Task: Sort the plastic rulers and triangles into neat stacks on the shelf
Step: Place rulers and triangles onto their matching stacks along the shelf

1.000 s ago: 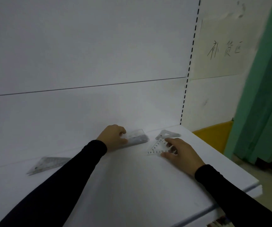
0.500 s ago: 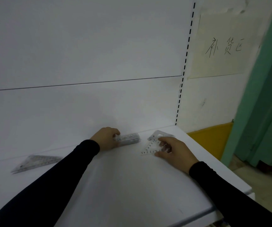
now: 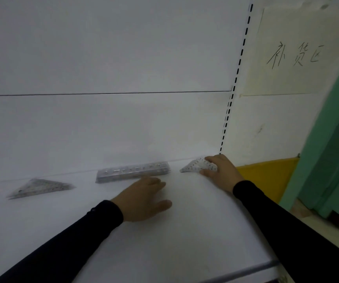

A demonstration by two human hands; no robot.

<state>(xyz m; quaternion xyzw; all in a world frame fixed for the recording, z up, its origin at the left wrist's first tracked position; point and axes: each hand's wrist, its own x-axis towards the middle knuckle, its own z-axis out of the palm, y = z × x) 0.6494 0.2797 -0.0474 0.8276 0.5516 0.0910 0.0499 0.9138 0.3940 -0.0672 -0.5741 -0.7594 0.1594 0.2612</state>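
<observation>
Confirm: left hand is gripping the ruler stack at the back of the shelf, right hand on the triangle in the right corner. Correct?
Not quite. In the head view the left hand lies open on the shelf in front of the ruler stack, not gripping it. The right hand is indeed on the triangle in the right corner.

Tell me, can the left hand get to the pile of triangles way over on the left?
Probably yes. The left hand hovers open and holds nothing, just in front of the ruler stack. Only bare shelf lies between it and the left triangle stack, so a sideways reach looks free.
</observation>
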